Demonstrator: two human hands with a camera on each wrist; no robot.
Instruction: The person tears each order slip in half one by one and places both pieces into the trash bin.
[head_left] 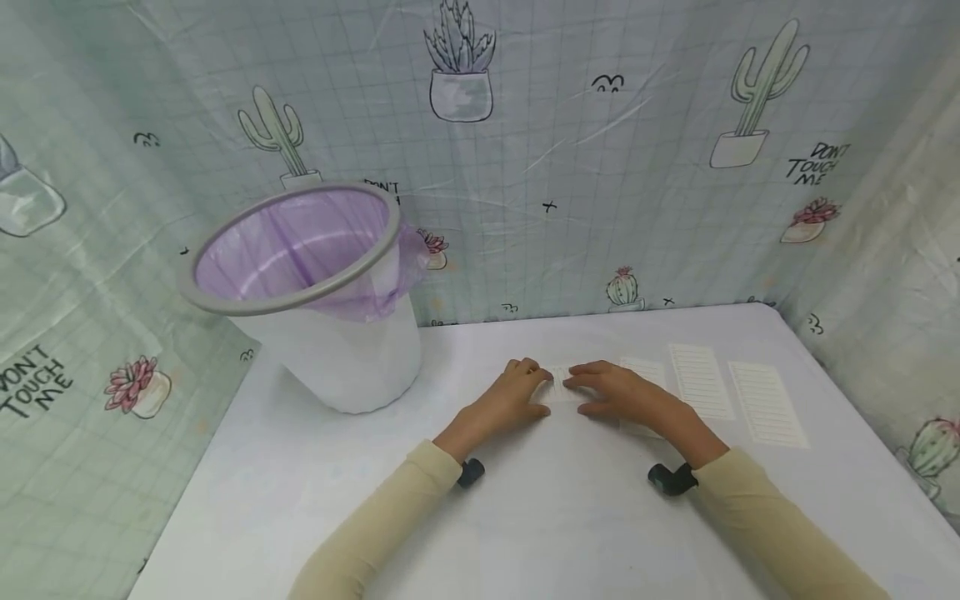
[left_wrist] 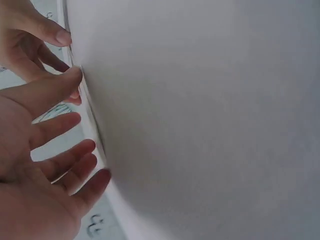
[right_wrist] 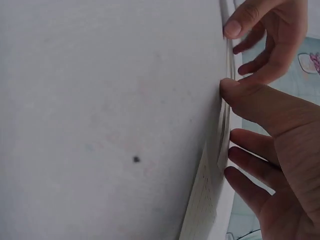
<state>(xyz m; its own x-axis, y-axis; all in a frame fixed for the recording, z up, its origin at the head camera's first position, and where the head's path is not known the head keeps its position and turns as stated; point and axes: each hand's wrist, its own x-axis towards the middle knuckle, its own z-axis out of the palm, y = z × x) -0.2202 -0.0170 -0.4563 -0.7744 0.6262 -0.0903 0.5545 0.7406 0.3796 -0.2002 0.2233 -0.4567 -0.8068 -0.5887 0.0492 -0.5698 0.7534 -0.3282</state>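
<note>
A small, pale lined sheet of paper (head_left: pixel 557 388) lies flat on the white table between the two hands. At its left side my left hand (head_left: pixel 517 393) rests with spread, slightly bent fingers; the fingertips are at the sheet's edge. From the other side my right hand (head_left: pixel 624 393) reaches in, its fingertips on or beside the sheet's right part. Both thumbs touch down nearer to me, apart from each other. In the right wrist view, another lined sheet (right_wrist: pixel 200 205) lies near the right fingers. Neither hand visibly pinches anything.
Beyond the right hand lie more lined sheets: one partly hidden under the forearm (head_left: pixel 642 369), a middle one (head_left: pixel 701 382) and an outer one (head_left: pixel 768 403). A white bin (head_left: pixel 360 358) with a purple liner stands back left. A cactus-printed curtain (head_left: pixel 525 167) surrounds the table.
</note>
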